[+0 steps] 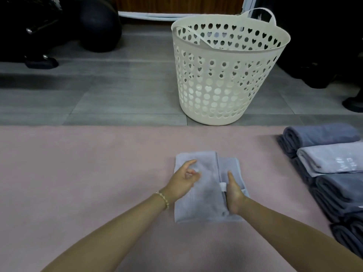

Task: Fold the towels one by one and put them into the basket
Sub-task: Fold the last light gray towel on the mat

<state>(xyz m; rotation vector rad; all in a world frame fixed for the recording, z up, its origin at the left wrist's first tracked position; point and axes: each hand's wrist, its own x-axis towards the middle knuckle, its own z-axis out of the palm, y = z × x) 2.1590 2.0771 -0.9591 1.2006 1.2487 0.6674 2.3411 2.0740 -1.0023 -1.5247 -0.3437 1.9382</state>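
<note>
item: 1 towel [206,193], pale blue, folded to a small rectangle; it lay mid-mat [78,173], basket [225,85] well apart beyond it.
handling, judged: soft, light, limp, not slippery; best lifted from under 2 opposite edges so the folds hold.
left hand [185,177]: fingers loosely curled, gripped nothing, over the left half.
right hand [234,195]: fingers straight and together, pressed on the fold beside a white tag [223,187].
writing: tag unreadable; no brand seen.

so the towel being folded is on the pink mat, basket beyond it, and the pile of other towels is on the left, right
Not quite. The head view shows the pile on the right of the towel, not the left. The rest holds: the towel is on the pink mat, with the basket beyond it.
</note>
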